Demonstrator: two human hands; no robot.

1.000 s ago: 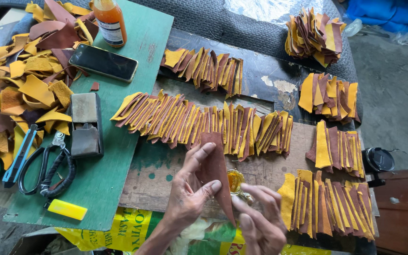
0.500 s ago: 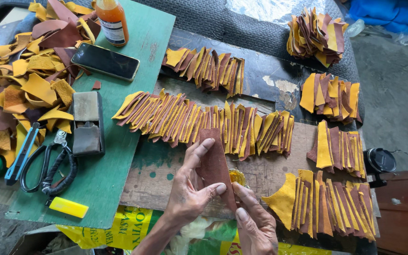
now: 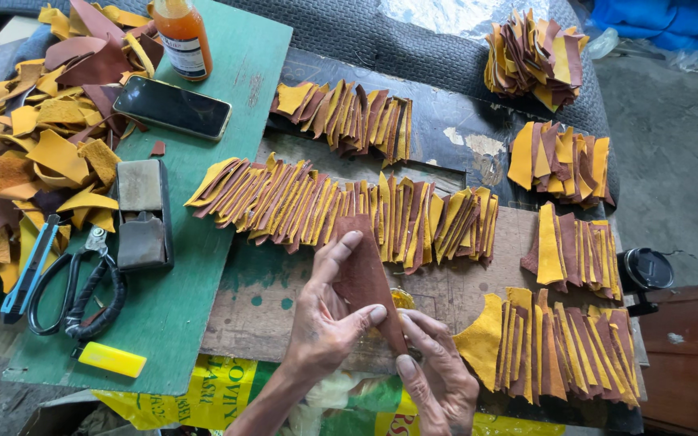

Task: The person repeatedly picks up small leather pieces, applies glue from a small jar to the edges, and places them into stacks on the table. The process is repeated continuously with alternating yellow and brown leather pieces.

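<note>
My left hand (image 3: 326,319) holds a brown leather piece (image 3: 363,278) upright on the board, thumb in front and fingers along its left edge. My right hand (image 3: 438,373) sits just below and to the right, fingertips touching the piece's lower edge. A small yellowish object (image 3: 401,299) peeks out behind the piece. A long overlapped row of brown and yellow leather strips (image 3: 341,210) lies directly beyond the hands.
More strip rows (image 3: 347,117), (image 3: 563,161), (image 3: 575,250), (image 3: 559,347) and a stack (image 3: 536,55) lie around. On the green mat (image 3: 203,266): phone (image 3: 173,106), bottle (image 3: 182,36), grey block (image 3: 142,211), black scissors (image 3: 78,291), blue cutter (image 3: 30,265), yellow bar (image 3: 111,359). Loose scraps (image 3: 38,137) are heaped at left.
My right hand has shifted up to the leather piece's lower edge, and the left thumb has closed across the front of the piece. The piece stays at about the same spot.
</note>
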